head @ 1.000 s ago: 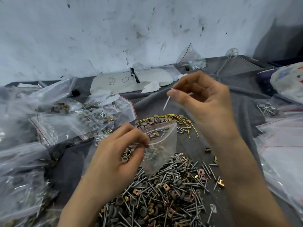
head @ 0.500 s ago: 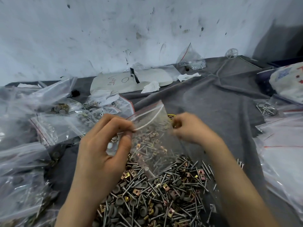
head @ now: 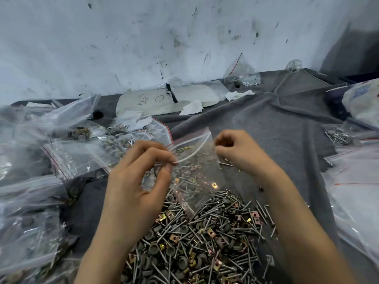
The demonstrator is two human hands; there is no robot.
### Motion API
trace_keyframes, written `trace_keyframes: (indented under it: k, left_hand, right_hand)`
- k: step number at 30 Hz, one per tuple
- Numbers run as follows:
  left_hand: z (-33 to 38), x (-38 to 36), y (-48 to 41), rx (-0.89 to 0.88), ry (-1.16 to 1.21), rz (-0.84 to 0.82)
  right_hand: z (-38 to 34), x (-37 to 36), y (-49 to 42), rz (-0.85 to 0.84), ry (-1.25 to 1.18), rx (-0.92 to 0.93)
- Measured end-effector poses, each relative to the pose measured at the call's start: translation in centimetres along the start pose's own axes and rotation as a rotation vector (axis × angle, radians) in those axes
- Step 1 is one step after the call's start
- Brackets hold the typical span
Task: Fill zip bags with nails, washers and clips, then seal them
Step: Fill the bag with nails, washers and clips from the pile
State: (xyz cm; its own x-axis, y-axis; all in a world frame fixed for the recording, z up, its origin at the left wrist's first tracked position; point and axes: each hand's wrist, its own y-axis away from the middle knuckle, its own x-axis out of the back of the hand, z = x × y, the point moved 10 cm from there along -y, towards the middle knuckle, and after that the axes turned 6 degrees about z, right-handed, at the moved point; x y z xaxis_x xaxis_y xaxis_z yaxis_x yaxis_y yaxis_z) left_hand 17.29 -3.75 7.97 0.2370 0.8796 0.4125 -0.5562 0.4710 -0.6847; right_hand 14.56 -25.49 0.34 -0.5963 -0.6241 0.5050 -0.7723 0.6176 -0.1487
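**Over the hardware heap, a zip bag held with its mouth open**

Above the grey cloth (head: 276, 124) that covers the work surface, a clear zip bag (head: 196, 171) hangs slanted between the two hands, its mouth towards the wall (head: 143, 37) and its lower corner down on the heap (head: 205, 238) of nails, grey washers and brass clips. The bag's two white zip tracks stand apart, so the mouth is unsealed. Nails and clips show through the plastic; which of them lie inside and which behind it cannot be told.

The left hand (head: 139, 185) pinches the bag's left upper corner between thumb and forefinger, the other fingers curled loosely beneath. The right hand (head: 240, 154) is blurred, its fingers curled in tight at the bag's right upper edge; whether they have hold of the plastic cannot be told.

Left of the hands lie filled bags (head: 82, 158), overlapping one another, with washers and nails inside. More clear bags (head: 352, 193) lie at the right edge. Against the wall rest a white pad (head: 168, 99) with handwriting on it, crumpled tissue (head: 192, 107) and an upright pointed bag of small silver parts (head: 244, 76).
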Motion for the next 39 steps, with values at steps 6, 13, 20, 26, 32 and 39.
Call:
trace_keyframes:
  k: [6,13,20,26,32,39]
  left_hand:
    - [1.8,-1.8,0.4,-0.092,-0.029,-0.098]
    - [2.1,-1.2,0.4,-0.112,0.038,-0.041]
    - [0.6,0.4,0.2,-0.041,0.068,0.039]
    - [0.0,1.0,0.0,-0.024,0.023,0.057]
    - [-0.5,1.6,0.0,0.005,0.028,0.088]
    - [-0.8,1.3,0.0,0.022,0.027,0.07]
  right_hand:
    - [-9.3,6.8,4.8,0.261,-0.641,0.43]
    - [-11.0,3.9,5.7,0.072,-0.452,0.453]
    - [-3.0,1.7,1.1,0.111,-0.15,0.068]
    - [-0.4,-0.7,0.1,0.029,0.04,0.036]
    - [3.1,-5.9,0.7,-0.228,0.228,-0.078]
    - [3.6,-8.2,1.0,-0.29,0.274,-0.094]
